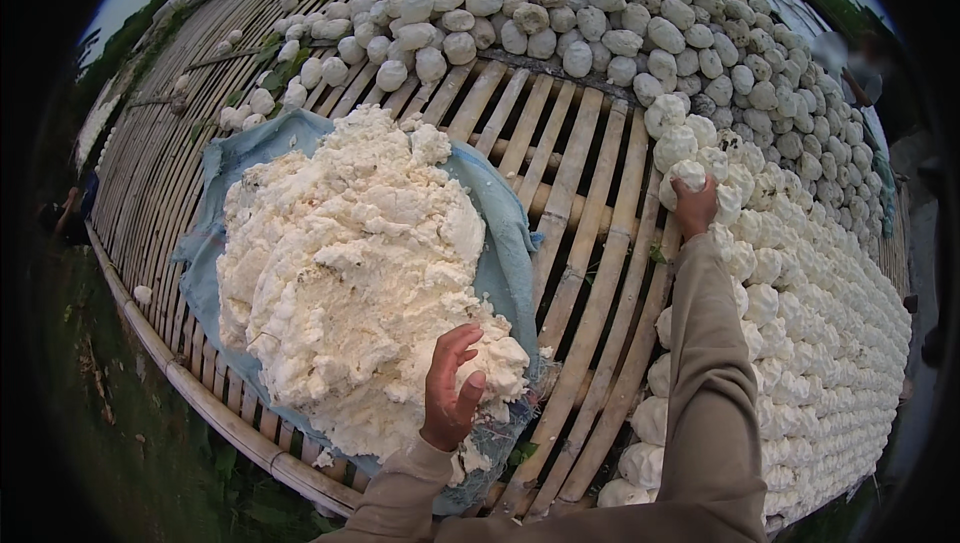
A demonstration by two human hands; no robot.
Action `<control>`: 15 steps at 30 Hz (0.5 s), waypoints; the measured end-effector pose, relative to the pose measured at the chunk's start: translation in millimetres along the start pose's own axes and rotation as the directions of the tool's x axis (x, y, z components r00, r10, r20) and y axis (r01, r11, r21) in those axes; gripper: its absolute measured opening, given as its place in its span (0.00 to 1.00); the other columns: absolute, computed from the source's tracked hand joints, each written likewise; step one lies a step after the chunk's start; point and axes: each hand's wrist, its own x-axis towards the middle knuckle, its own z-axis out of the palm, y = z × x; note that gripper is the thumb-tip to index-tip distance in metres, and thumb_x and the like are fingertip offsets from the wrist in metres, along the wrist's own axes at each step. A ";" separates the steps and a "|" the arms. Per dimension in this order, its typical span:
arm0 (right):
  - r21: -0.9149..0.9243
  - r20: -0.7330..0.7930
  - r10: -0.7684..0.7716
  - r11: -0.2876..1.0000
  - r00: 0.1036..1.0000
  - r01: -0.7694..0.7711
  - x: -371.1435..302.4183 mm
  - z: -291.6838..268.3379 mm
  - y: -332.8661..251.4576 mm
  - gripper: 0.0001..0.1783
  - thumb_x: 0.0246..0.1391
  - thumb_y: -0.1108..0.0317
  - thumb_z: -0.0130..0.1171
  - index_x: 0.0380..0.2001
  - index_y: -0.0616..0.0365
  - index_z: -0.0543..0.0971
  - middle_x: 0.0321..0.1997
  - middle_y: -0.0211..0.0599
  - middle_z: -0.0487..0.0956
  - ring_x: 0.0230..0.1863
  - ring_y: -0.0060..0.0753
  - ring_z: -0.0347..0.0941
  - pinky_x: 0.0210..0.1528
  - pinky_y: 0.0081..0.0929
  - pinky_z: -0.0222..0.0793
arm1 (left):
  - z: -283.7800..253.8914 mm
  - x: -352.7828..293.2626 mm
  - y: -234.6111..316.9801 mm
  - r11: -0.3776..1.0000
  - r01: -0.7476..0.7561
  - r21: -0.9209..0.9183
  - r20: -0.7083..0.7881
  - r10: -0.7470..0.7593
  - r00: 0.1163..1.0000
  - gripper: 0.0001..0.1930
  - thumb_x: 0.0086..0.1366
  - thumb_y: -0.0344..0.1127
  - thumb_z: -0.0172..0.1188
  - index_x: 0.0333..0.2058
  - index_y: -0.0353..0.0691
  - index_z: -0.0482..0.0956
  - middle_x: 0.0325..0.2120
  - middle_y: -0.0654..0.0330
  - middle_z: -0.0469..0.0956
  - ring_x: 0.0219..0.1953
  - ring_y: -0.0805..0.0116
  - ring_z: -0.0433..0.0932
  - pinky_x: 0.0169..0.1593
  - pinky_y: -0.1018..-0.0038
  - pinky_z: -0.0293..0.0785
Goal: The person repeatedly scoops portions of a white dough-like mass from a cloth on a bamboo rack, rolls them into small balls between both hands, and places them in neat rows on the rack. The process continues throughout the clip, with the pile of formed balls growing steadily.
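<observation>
Left hand (452, 388), fingers curled, dug into the white crumbly mass (345, 263) heaped on blue cloth (500, 233). Right arm extended; right hand (695, 205) gripped a white ball (688, 175) at the rows on the bamboo rack (580, 193).

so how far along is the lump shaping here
Done: many white lumps sit in rows on the bamboo rack. In hand: right hand sets a lump down; left hand digs into the white pile on blue cloth. Left: most of that pile.

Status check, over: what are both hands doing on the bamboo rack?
Left hand gripping white pulp heap on blue cloth. Right hand setting white lump among rows. Bamboo rack between them unobstructed.
</observation>
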 end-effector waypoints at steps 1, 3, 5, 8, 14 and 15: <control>-0.052 0.033 0.016 0.999 0.999 -0.014 -2.1 1.5 -5.1 0.45 0.50 0.55 0.77 0.67 0.62 0.71 0.58 0.57 0.81 0.62 0.59 0.77 0.68 0.47 0.68 | -10.6 -9.3 5.5 0.994 -0.035 0.105 -0.021 0.037 0.999 0.32 0.73 0.53 0.59 0.64 0.34 0.73 0.65 0.45 0.69 0.69 0.50 0.69 0.69 0.55 0.67; -0.171 -0.008 -0.114 0.979 0.993 0.111 -28.7 -0.4 -29.6 0.43 0.53 0.55 0.75 0.68 0.63 0.71 0.60 0.57 0.80 0.63 0.59 0.77 0.69 0.47 0.68 | -33.3 -26.2 22.8 0.922 -0.139 0.362 -0.093 0.184 0.978 0.30 0.72 0.51 0.59 0.62 0.33 0.74 0.65 0.45 0.69 0.68 0.47 0.70 0.69 0.54 0.68; -0.291 -0.172 -0.433 0.880 0.885 0.374 -90.9 -0.7 -73.2 0.40 0.57 0.57 0.72 0.68 0.64 0.71 0.62 0.56 0.80 0.64 0.58 0.76 0.69 0.45 0.68 | -58.0 -36.7 44.7 0.727 -0.251 0.639 -0.114 0.412 0.904 0.28 0.72 0.49 0.59 0.60 0.33 0.76 0.64 0.44 0.70 0.66 0.43 0.71 0.68 0.52 0.68; 0.557 0.295 -0.681 0.693 0.670 0.459 -214.2 -5.0 -160.1 0.27 0.64 0.61 0.67 0.62 0.61 0.78 0.60 0.50 0.82 0.62 0.52 0.78 0.66 0.39 0.72 | -97.9 -33.6 70.1 0.443 -0.144 0.885 -0.190 0.626 0.757 0.26 0.74 0.48 0.56 0.60 0.32 0.77 0.62 0.45 0.73 0.63 0.39 0.73 0.68 0.49 0.68; 0.793 0.476 -0.820 0.556 0.317 0.249 -397.9 14.8 -313.4 0.23 0.69 0.50 0.61 0.58 0.51 0.84 0.62 0.50 0.81 0.66 0.54 0.74 0.68 0.41 0.68 | -148.1 0.1 50.9 0.490 0.167 0.855 -0.437 0.510 0.741 0.23 0.77 0.41 0.49 0.58 0.29 0.80 0.56 0.44 0.79 0.59 0.44 0.77 0.64 0.55 0.71; 0.759 0.451 -0.845 0.533 0.287 0.375 -410.9 15.8 -320.0 0.20 0.64 0.51 0.62 0.51 0.51 0.88 0.49 0.47 0.85 0.56 0.55 0.78 0.62 0.45 0.71 | -148.0 0.8 41.8 0.534 0.146 0.833 -0.469 0.540 0.699 0.22 0.77 0.40 0.48 0.57 0.29 0.81 0.55 0.44 0.80 0.58 0.45 0.78 0.63 0.56 0.72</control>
